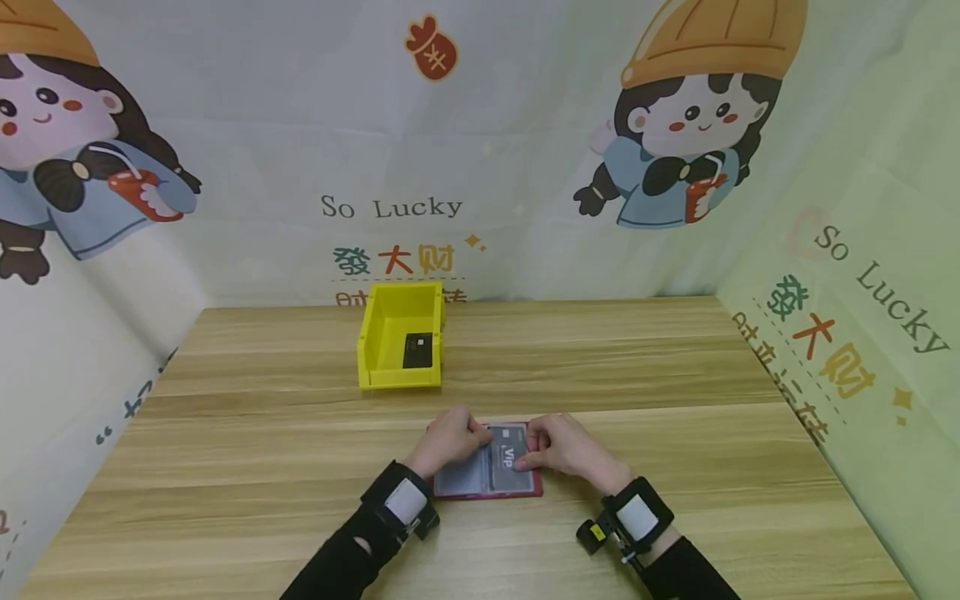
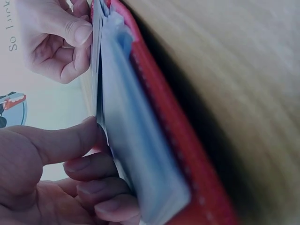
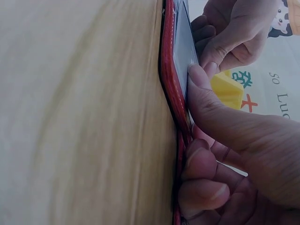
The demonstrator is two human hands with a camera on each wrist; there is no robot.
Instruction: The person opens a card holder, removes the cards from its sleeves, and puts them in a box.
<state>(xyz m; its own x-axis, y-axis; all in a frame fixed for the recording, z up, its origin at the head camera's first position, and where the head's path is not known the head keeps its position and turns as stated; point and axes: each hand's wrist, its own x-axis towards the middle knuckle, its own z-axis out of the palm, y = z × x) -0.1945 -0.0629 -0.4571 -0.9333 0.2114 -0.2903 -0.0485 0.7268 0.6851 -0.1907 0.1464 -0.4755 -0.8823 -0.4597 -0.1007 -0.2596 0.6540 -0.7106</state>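
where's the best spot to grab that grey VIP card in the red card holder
Probably its top short edge, nearest the yellow bin. The VIP card lies flat in the open red card holder, so pinch that edge from the far side and slide it out lengthwise.

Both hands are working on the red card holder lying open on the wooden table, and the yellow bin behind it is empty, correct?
Not quite. The yellow bin is not empty: the head view shows a dark card inside it. The rest holds: the left hand and right hand are both on the red card holder lying open on the wooden table.
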